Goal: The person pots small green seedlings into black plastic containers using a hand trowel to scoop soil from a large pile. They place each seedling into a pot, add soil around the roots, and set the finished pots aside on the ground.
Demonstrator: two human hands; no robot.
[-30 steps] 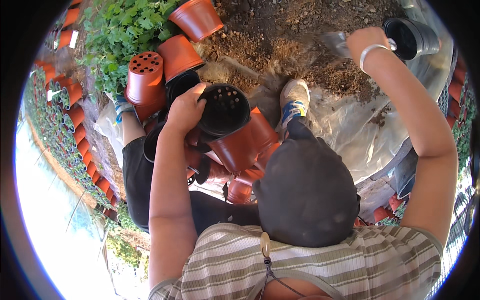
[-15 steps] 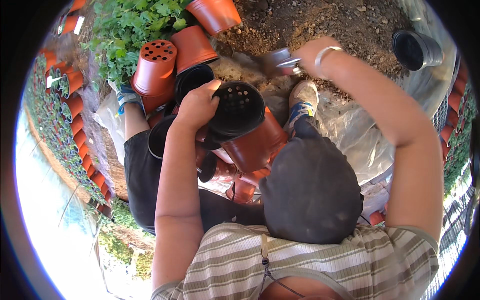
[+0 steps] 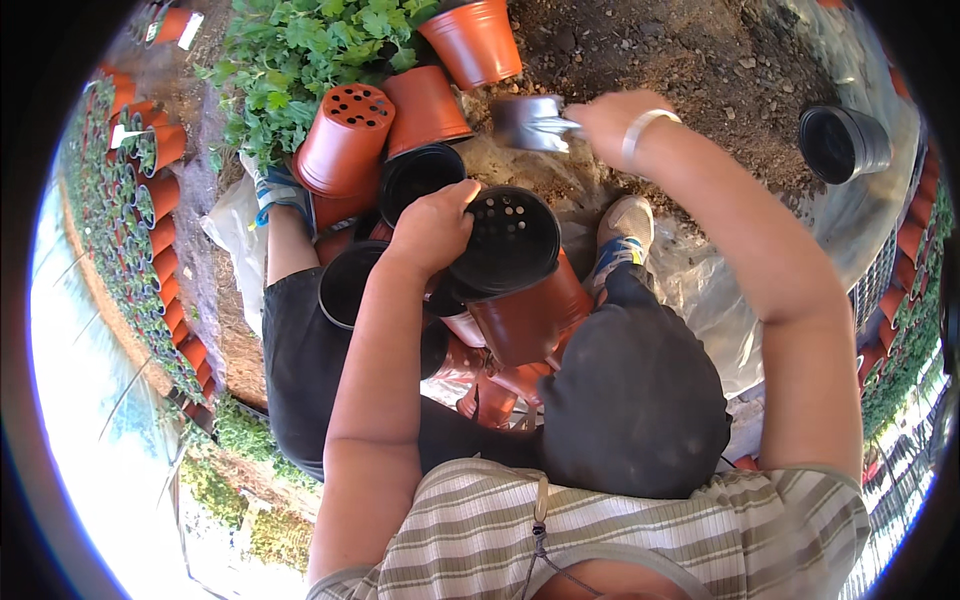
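Observation:
My left hand (image 3: 432,228) is closed on the rim of a plant pot (image 3: 520,325), orange-brown outside and black inside, with holes showing in its bottom. The pot tilts with its mouth facing up and away from me. In my right hand (image 3: 622,128), above the soil, is the handle of a metal scoop (image 3: 526,122); the scoop is blurred, so I cannot tell whether it holds soil. It is beyond the pot and apart from it. Other pots crowd around my left hand: an upturned orange one (image 3: 345,140) and a black-mouthed one (image 3: 420,180).
Dark loose soil (image 3: 690,60) spreads over a plastic sheet (image 3: 720,290) ahead of my right shoe (image 3: 627,225). Leafy green plants (image 3: 300,70) stand far left. A black pot (image 3: 845,145) lies on its side at the right. Several more orange pots (image 3: 490,400) lie between my legs.
My right hand has swung the scoop leftward, closer to the pot's far side. My left hand keeps its grip on the pot. The whole view has shifted slightly.

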